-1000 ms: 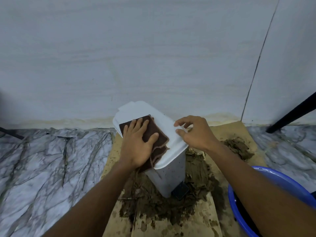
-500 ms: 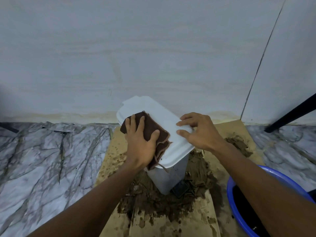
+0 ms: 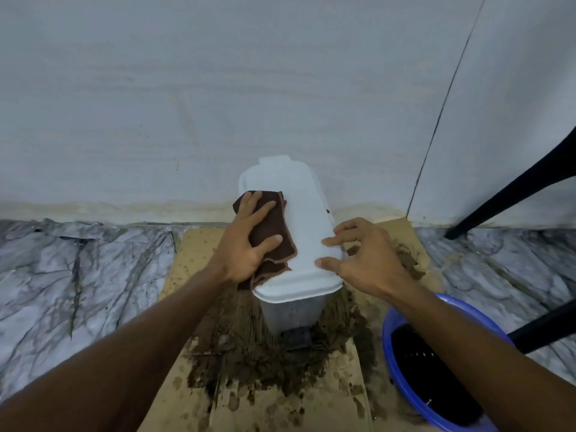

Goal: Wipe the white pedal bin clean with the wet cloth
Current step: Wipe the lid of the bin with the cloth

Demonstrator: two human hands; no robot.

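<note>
Cloth (image 3: 282, 254) — brown, folded — pressed under flat left hand (image 3: 243, 247), smooth white pedal bin (image 3: 291, 313), right hand (image 3: 371, 263) loose, fingertips touching lid (image 3: 305, 219)

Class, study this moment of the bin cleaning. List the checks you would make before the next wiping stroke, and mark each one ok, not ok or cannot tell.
1. Cloth lies on the lid, pressed by the left hand: ok.
2. Right hand steadies the lid's right edge with its fingertips: ok.
3. Lid down on the bin body, giving a firm surface: ok.
4. Lid free of dirt: not ok, a dark speck sits at its right edge.
5. Bin body clean: not ok, it looks speckled and stands in mud.
6. Cloth wet enough: cannot tell.
</note>
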